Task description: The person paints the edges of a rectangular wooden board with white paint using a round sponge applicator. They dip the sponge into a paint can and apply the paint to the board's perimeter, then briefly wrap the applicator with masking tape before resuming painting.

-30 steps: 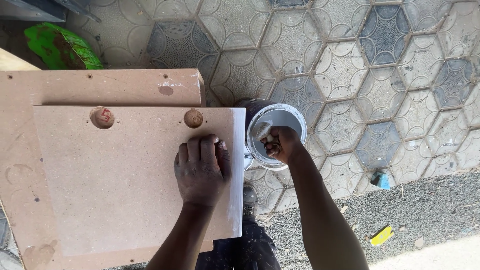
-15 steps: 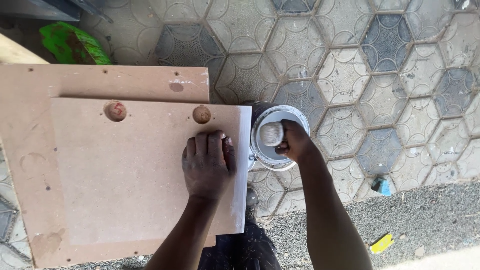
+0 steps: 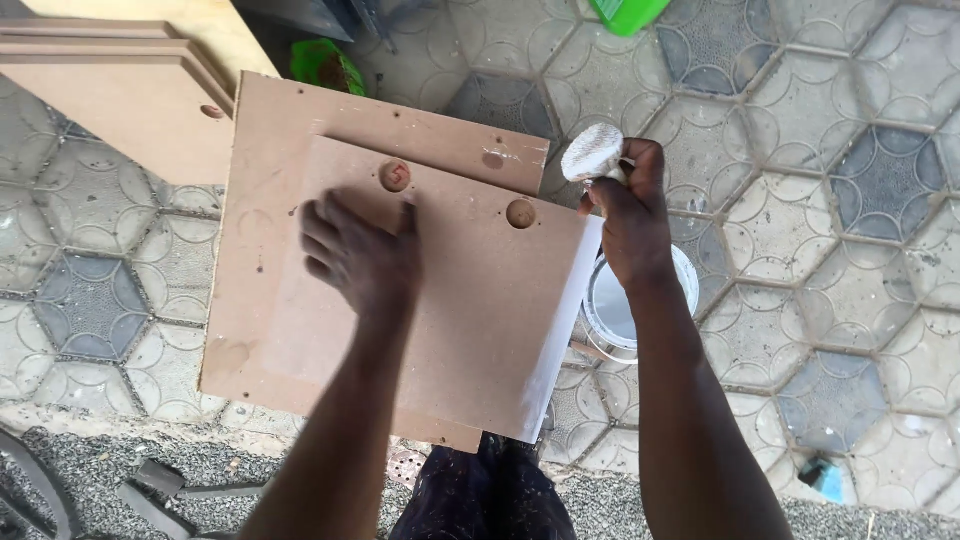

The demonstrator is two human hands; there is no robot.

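Lifted clear of the paint tin (image 3: 640, 300), the right hand (image 3: 630, 215) now holds a white-loaded pad (image 3: 593, 152) above the far right corner of the top board (image 3: 470, 290), where half a second ago it was down in the tin. Over the same span the left hand (image 3: 360, 255) has slid from near the board's right edge toward its middle; it is motion-blurred, so whether the spread fingers press the surface or hover just above it I cannot tell. The right hand is closed tight around the pad's neck. Below that wrist sits the open tin, on the paved floor (image 3: 800, 200) just beside the board's white-edged side. The top board lies on a larger board (image 3: 400, 120). By my reading, loading is done and coating is about to start; the next move calls for bringing the pad down flat onto the board while the other hand steadies it.
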